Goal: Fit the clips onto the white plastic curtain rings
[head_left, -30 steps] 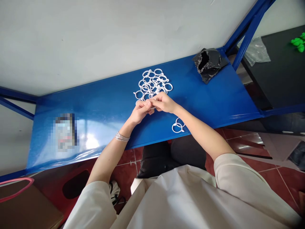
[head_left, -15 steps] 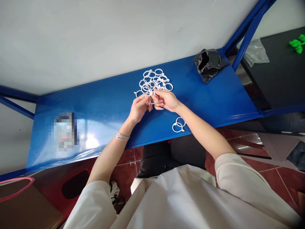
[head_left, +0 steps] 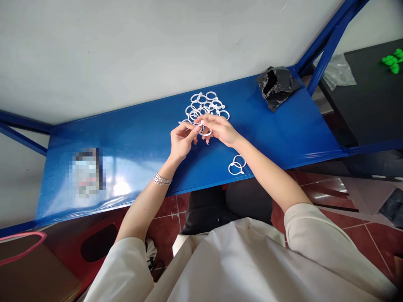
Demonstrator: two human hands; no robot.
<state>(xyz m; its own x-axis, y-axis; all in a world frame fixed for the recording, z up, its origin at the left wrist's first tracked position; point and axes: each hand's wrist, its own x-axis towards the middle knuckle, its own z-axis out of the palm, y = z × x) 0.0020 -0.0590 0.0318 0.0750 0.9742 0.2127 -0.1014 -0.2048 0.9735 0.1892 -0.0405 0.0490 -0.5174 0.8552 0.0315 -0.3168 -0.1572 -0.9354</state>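
Observation:
Between my two hands is a white plastic ring (head_left: 206, 133) with a small eyelet, held just in front of a heap of like rings. My left hand (head_left: 183, 140) pinches its small end between thumb and fingers. From the other side my right hand (head_left: 220, 128) grips the same ring, its fingers curled and partly hiding it. Beyond my fingers lies the pile of white rings (head_left: 204, 102), several of them overlapping. Closer to the front edge, by my right forearm, a pair of white rings (head_left: 236, 167) overlap each other.
The blue table (head_left: 135, 130) runs along a pale wall. A crumpled black plastic bag (head_left: 277, 88) sits at its back right, near a blue metal post (head_left: 327, 52). A blurred flat item (head_left: 88, 172) lies at the left. Green objects (head_left: 393, 61) rest on a dark surface at far right.
My fingers have shifted on the ring, and its hoop now hangs more visibly between my hands. The right fingers have loosened and spread somewhat. The piled rings look the same.

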